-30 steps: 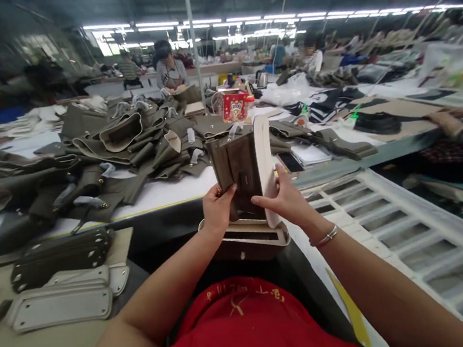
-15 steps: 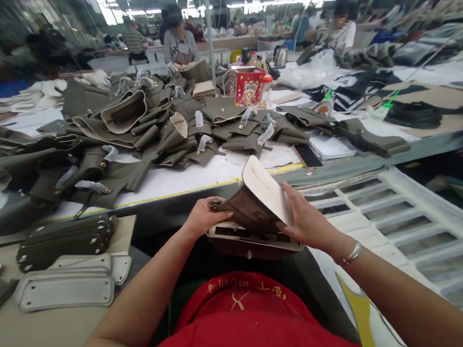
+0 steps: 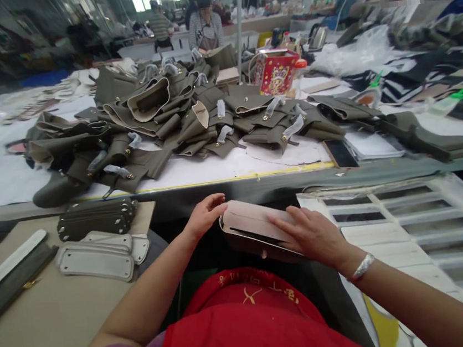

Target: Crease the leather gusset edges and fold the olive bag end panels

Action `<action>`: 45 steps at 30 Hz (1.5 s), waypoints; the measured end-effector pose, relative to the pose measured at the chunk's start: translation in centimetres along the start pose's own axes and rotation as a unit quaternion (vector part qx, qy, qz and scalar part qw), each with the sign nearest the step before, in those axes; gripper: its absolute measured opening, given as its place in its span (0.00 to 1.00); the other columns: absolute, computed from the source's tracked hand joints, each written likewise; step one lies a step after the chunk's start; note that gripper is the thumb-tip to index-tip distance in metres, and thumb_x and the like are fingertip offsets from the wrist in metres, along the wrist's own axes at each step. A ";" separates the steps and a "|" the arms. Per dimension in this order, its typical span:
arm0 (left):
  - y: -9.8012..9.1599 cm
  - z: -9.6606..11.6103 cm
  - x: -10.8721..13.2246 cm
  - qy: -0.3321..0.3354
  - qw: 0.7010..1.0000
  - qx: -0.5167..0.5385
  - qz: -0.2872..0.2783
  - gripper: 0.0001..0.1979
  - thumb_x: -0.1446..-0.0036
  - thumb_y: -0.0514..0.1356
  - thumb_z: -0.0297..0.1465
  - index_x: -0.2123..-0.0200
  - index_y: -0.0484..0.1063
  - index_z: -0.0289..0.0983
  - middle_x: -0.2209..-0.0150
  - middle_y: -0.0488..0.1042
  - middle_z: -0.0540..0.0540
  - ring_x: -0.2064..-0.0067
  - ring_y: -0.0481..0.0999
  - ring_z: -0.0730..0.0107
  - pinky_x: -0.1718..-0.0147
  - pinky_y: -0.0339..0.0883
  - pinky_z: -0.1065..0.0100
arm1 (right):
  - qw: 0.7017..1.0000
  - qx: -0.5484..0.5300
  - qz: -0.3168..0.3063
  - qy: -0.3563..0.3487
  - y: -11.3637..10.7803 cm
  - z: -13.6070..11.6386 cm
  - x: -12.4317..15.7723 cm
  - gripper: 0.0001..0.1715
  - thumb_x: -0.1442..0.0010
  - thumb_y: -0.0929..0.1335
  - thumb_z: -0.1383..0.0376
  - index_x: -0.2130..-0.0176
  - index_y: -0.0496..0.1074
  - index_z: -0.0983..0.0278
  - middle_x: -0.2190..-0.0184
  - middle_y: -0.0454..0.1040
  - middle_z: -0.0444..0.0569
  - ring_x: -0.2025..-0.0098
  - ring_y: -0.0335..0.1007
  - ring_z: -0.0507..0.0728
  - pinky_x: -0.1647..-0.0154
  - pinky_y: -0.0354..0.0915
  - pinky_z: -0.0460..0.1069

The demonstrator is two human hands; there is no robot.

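Landmark: the big worktable [image 3: 214, 168], seen from where I'm standing.
Handbag [image 3: 248, 243]: just this side of the worktable's edge, over the lap, probably kept there so both hands can reach it.
Left hand [image 3: 203, 217]: fingers loosely bent at the bag's left end, can't tell if they're gripping.
Right hand [image 3: 311, 235]: fingers spread over the pale panel [image 3: 247, 214], likely steadying it. Thumb grip? Can't tell.
Olive leather pieces [image 3: 184, 128]: heaped on the worktable, seemingly for easy reach.
Grey studded panels [image 3: 95, 261]: stacked near the worktable's left side, guessing for tidiness.
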State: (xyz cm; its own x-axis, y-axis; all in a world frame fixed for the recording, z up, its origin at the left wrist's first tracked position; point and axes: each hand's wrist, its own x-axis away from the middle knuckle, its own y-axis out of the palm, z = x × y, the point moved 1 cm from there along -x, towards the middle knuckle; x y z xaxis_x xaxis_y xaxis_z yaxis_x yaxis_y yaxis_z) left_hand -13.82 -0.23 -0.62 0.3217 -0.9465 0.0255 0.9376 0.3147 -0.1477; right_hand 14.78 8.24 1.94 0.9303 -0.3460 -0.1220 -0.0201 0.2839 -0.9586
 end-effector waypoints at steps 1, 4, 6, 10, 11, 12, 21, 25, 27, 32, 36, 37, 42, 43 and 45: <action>0.4 -0.6 0.2 -0.009 1.000 -0.004 0.003 0.28 0.53 0.63 0.40 0.50 0.68 0.33 0.50 0.72 0.37 0.47 0.70 0.56 0.48 0.63 0.58 | 1.000 0.002 -0.003 -0.014 0.2 -0.2 -0.1 0.35 0.41 0.64 0.53 0.37 0.53 0.51 0.53 0.63 0.56 0.63 0.61 0.60 0.65 0.60 0.52; 1.5 -1.6 0.9 -0.041 0.996 -0.077 -0.003 0.31 0.55 0.65 0.37 0.47 0.66 0.33 0.49 0.71 0.37 0.48 0.70 0.56 0.47 0.62 0.58 | 0.999 0.009 -0.012 -0.042 0.6 -0.4 -0.1 0.36 0.41 0.65 0.54 0.37 0.53 0.52 0.55 0.63 0.56 0.65 0.60 0.59 0.68 0.58 0.51; 2.0 -1.8 1.1 -0.057 0.989 -0.139 -0.008 0.31 0.55 0.64 0.34 0.47 0.65 0.33 0.48 0.70 0.38 0.49 0.71 0.57 0.47 0.61 0.59 | 0.998 0.009 -0.022 -0.055 0.6 -0.4 -0.1 0.37 0.43 0.66 0.54 0.37 0.54 0.52 0.57 0.63 0.55 0.66 0.60 0.59 0.69 0.57 0.50; 2.4 -1.4 0.7 -0.047 0.969 -0.241 -0.038 0.35 0.55 0.63 0.31 0.42 0.60 0.33 0.42 0.64 0.36 0.43 0.65 0.53 0.42 0.55 0.56 | 0.995 -0.008 -0.050 -0.089 0.3 -0.3 -0.4 0.40 0.45 0.68 0.54 0.37 0.53 0.54 0.59 0.64 0.54 0.67 0.60 0.58 0.71 0.56 0.50; 2.4 -1.4 0.5 -0.045 0.962 -0.265 -0.052 0.36 0.54 0.63 0.31 0.41 0.59 0.32 0.41 0.62 0.35 0.41 0.63 0.52 0.42 0.54 0.56 | 0.994 -0.014 -0.056 -0.095 0.3 -0.3 -0.5 0.41 0.46 0.68 0.54 0.37 0.53 0.55 0.60 0.64 0.54 0.67 0.60 0.58 0.71 0.56 0.50; 2.5 -1.4 0.2 -0.044 0.955 -0.286 -0.066 0.36 0.53 0.63 0.32 0.41 0.58 0.32 0.40 0.61 0.34 0.41 0.62 0.51 0.42 0.54 0.55 | 0.993 -0.018 -0.061 -0.098 0.3 -0.3 -0.6 0.41 0.46 0.68 0.54 0.37 0.54 0.55 0.60 0.64 0.54 0.67 0.61 0.58 0.71 0.56 0.50; 3.4 1.1 0.0 0.107 0.840 -0.528 -0.061 0.25 0.46 0.59 0.34 0.45 0.62 0.34 0.49 0.68 0.36 0.48 0.66 0.50 0.52 0.60 0.53 | 0.985 -0.026 -0.167 -0.028 -0.5 -1.3 -3.0 0.41 0.50 0.72 0.55 0.40 0.59 0.54 0.60 0.65 0.55 0.67 0.65 0.60 0.72 0.57 0.49; 3.6 1.3 2.3 0.306 0.752 -0.545 -0.212 0.12 0.41 0.54 0.38 0.64 0.70 0.35 0.61 0.71 0.42 0.58 0.67 0.59 0.60 0.62 0.61 | 0.982 -0.045 -0.183 -0.020 -0.7 -1.0 -3.1 0.40 0.50 0.71 0.55 0.40 0.58 0.54 0.60 0.65 0.55 0.66 0.66 0.61 0.69 0.59 0.50; 3.1 0.8 3.0 0.344 0.704 -0.558 -0.273 0.09 0.40 0.54 0.34 0.67 0.69 0.35 0.65 0.70 0.42 0.62 0.67 0.62 0.65 0.61 0.63 | 0.982 -0.048 -0.180 -0.020 -0.6 -0.8 -2.8 0.41 0.50 0.71 0.55 0.39 0.57 0.54 0.59 0.65 0.55 0.65 0.66 0.61 0.69 0.60 0.50; 2.0 0.5 2.9 0.367 0.662 -0.563 -0.330 0.05 0.42 0.54 0.27 0.69 0.68 0.35 0.67 0.70 0.43 0.65 0.66 0.63 0.67 0.61 0.63 | 0.980 -0.049 -0.190 -0.019 -1.0 -1.1 -3.3 0.41 0.51 0.71 0.55 0.40 0.59 0.54 0.60 0.66 0.55 0.66 0.67 0.60 0.68 0.61 0.50; 2.1 1.2 2.0 0.349 0.661 -0.557 -0.362 0.04 0.43 0.55 0.26 0.69 0.68 0.35 0.69 0.71 0.44 0.67 0.68 0.64 0.68 0.62 0.64 | 0.977 -0.051 -0.207 -0.029 -1.3 -1.5 -4.2 0.41 0.53 0.73 0.54 0.43 0.62 0.57 0.60 0.67 0.56 0.65 0.68 0.61 0.68 0.61 0.50; 2.1 1.4 1.8 0.344 0.660 -0.554 -0.373 0.04 0.43 0.55 0.26 0.69 0.68 0.35 0.70 0.71 0.44 0.67 0.68 0.64 0.69 0.62 0.64 | 0.977 -0.053 -0.207 -0.028 -1.3 -1.5 -4.1 0.41 0.53 0.73 0.54 0.43 0.62 0.57 0.60 0.67 0.56 0.65 0.68 0.61 0.68 0.62 0.51; 3.0 3.0 0.7 0.311 0.650 -0.547 -0.427 0.09 0.40 0.52 0.29 0.71 0.69 0.36 0.66 0.71 0.46 0.68 0.71 0.68 0.71 0.64 0.68 | 0.975 -0.055 -0.215 -0.007 -1.2 -1.5 -3.0 0.40 0.53 0.72 0.53 0.43 0.61 0.55 0.60 0.67 0.57 0.65 0.68 0.62 0.69 0.63 0.52; 3.4 3.3 0.5 0.298 0.653 -0.551 -0.425 0.09 0.40 0.52 0.31 0.70 0.69 0.37 0.65 0.71 0.45 0.68 0.72 0.68 0.70 0.65 0.68 | 0.975 -0.054 -0.217 -0.007 -1.1 -1.5 -3.0 0.40 0.53 0.72 0.52 0.43 0.61 0.55 0.60 0.67 0.57 0.66 0.69 0.63 0.70 0.64 0.53; 4.6 3.5 0.3 0.290 0.671 -0.541 -0.416 0.08 0.42 0.55 0.35 0.62 0.69 0.38 0.58 0.71 0.44 0.63 0.73 0.65 0.65 0.68 0.67 | 0.975 -0.056 -0.215 -0.012 -1.0 -1.5 -3.1 0.39 0.53 0.71 0.51 0.44 0.61 0.56 0.61 0.68 0.57 0.66 0.69 0.63 0.72 0.64 0.53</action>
State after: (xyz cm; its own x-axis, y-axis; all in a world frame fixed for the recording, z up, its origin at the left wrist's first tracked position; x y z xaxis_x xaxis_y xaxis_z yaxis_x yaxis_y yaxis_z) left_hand -8.97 1.21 2.19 -0.6529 -0.7303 0.2011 0.0160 -0.2787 -0.9603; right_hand 11.37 7.68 2.86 0.8705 -0.3890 0.3015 0.3340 0.0170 -0.9424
